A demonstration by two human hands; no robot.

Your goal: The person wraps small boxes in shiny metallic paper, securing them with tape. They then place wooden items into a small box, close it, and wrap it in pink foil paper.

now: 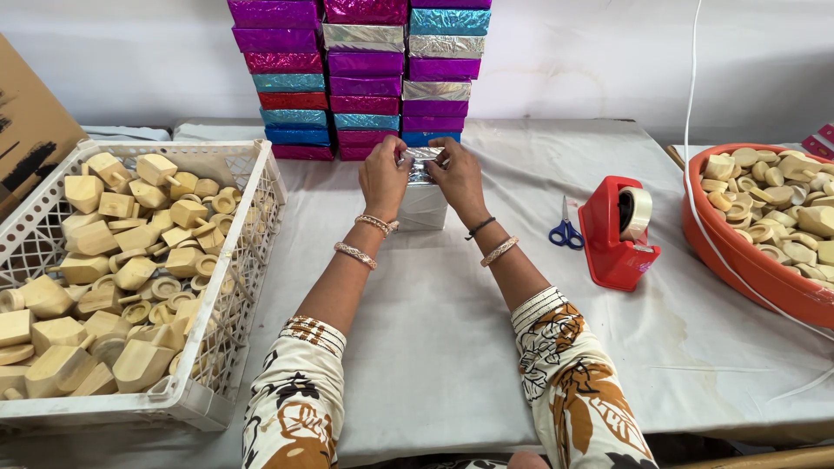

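From the head camera, both hands meet at the centre of the table, toward twelve o'clock from the person. The left hand (383,176) and the right hand (459,178) each pinch the top edge of a small silver-wrapped box (423,204), which stands upright on the white tablecloth (434,347); fingers of both hands are closed on the crinkled foil at its top, though whether they fold or merely hold it cannot be told from this angle. Bangles sit on both wrists.

Just behind the box, at twelve o'clock, rises a stack of foil-wrapped boxes (365,78) in purple, magenta, teal, blue and silver, against the wall.

At nine o'clock a white plastic crate (248,252) holds pale wooden spinning-top pieces (113,252) and rings. A brown cardboard sheet (26,130) leans beyond it at ten o'clock.

At two to three o'clock from the hands stands a red tape dispenser (615,239) with a roll of clear tape, and blue-handled scissors (565,230) lie just beside it on its left. Further right, an orange tub (738,260) holds round wooden pieces (782,200), with a white cord (692,130) running down across its rim.
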